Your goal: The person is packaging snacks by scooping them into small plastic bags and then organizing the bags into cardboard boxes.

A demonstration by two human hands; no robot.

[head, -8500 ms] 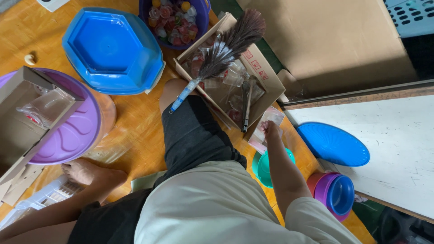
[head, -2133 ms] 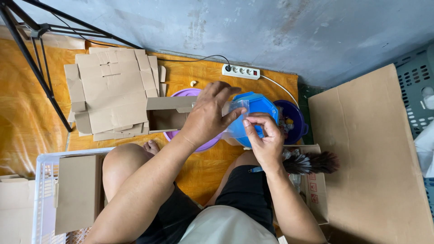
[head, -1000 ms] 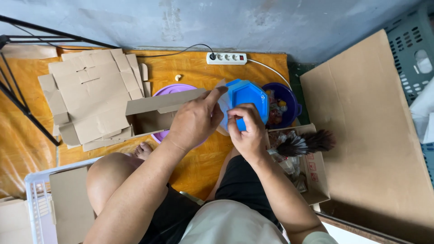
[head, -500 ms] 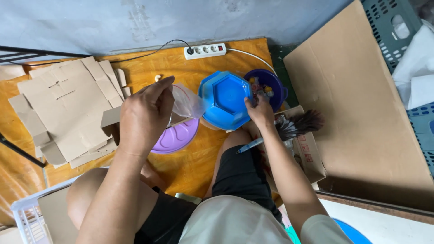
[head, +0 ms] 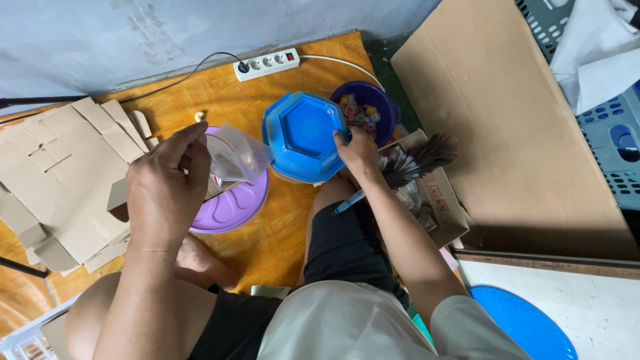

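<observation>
Left hand [head: 163,193] raised over the orange floor [head: 267,233], fingers pinched closed on the top of a clear bag [head: 237,155], so the bag hangs free toward the blue bowl [head: 303,137]. Right hand [head: 359,152] gripping the right rim of that bowl, tilting it a little with its underside up, probably to keep it steady just beside the bag. Under the bag, a purple lid [head: 230,207] flat on the floor, half hidden by the left hand. Touching the bowl at the far right, a dark purple bowl [head: 373,110] with small wrapped pieces inside. Near the right wrist, a feather duster [head: 417,157] resting in an open carton [head: 437,200]. Along the wall edge, 1 white power strip [head: 268,64]; at the left edge, flat cardboard [head: 60,173].
</observation>
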